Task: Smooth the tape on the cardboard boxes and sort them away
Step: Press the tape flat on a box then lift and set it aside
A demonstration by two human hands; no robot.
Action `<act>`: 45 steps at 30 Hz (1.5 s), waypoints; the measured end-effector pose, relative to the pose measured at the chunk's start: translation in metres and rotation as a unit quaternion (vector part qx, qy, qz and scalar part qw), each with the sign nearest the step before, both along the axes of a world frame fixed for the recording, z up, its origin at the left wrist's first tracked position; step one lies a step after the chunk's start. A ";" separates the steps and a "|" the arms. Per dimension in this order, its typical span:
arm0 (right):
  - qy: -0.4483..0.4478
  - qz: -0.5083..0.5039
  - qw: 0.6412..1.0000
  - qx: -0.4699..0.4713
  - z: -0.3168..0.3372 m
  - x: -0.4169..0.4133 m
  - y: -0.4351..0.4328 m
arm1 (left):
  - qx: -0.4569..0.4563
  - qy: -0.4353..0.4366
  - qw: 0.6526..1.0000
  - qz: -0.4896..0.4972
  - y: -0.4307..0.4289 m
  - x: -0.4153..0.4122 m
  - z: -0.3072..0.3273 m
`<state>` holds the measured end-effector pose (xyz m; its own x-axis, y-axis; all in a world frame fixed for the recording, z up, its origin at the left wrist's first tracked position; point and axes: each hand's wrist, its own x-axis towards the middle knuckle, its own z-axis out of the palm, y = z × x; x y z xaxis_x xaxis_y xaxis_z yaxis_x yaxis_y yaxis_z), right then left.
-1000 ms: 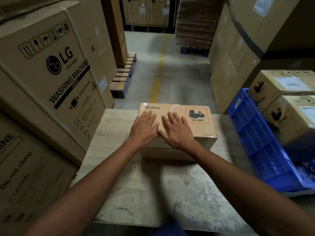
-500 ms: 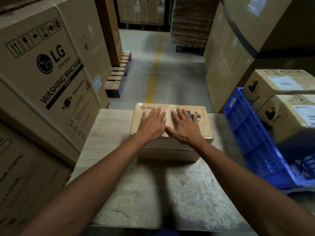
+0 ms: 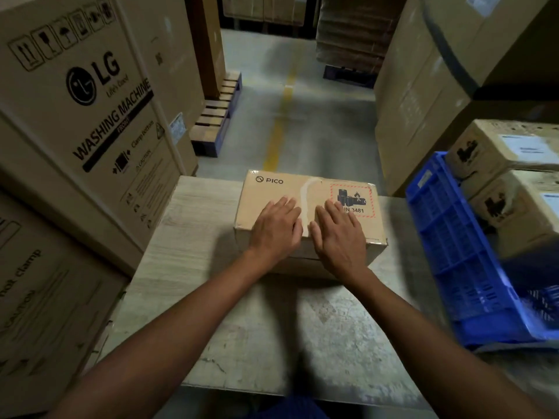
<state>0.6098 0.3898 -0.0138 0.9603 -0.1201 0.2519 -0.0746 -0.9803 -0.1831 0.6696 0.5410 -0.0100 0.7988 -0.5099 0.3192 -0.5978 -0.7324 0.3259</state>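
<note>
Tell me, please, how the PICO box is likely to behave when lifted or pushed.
Probably stiff: the PICO box has crisp, square edges. Low and wide on the table, it should slide, not tip. Its battery label suggests gentle handling.

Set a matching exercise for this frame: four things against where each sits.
1. small brown PICO cardboard box
2. blue plastic crate
3. large LG washing-machine carton
4. clear tape strip

A. left of the pale wooden table
B. between the left hand and right hand
C. on the table, under both hands
D. right of the table

Pairs: 1-C, 2-D, 3-A, 4-B
</note>
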 end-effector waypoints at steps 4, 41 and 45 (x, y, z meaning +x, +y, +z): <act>0.041 0.013 0.999 0.001 0.013 0.012 -0.001 | 0.015 0.000 1.000 0.010 -0.003 0.007 0.008; 0.174 -0.035 0.984 0.031 0.030 0.005 -0.052 | 0.136 0.036 0.990 0.006 -0.083 0.019 0.023; 0.166 -0.048 0.985 -0.018 0.049 0.015 -0.055 | 0.123 0.027 0.992 -0.023 -0.079 0.023 0.039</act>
